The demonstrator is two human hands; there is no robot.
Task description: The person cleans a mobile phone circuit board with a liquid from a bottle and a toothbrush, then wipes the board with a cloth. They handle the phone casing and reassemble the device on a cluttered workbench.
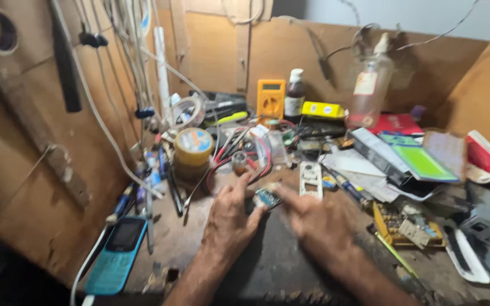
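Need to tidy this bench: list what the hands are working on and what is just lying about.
In hand:
- small circuit board, pinched between the left hand and right hand

Lying about:
- blue mobile phone
- yellow multimeter
- dark bottle
- clear spray bottle
- tape roll
- white phone frame

The right hand (316, 218) is smeared by motion, so its fingers cannot be counted or their grip read. The small blue circuit board (267, 198) is partly covered by the fingertips of the left hand (231, 218); its parts are too small to make out. Both forearms run off the lower edge. Left of the board, the blue phone (115, 256) has its bottom end cut by that edge. Behind the board, the tangle of wires (245, 150) blurs together. Right of the board, the white casing (472, 258) is blurred.
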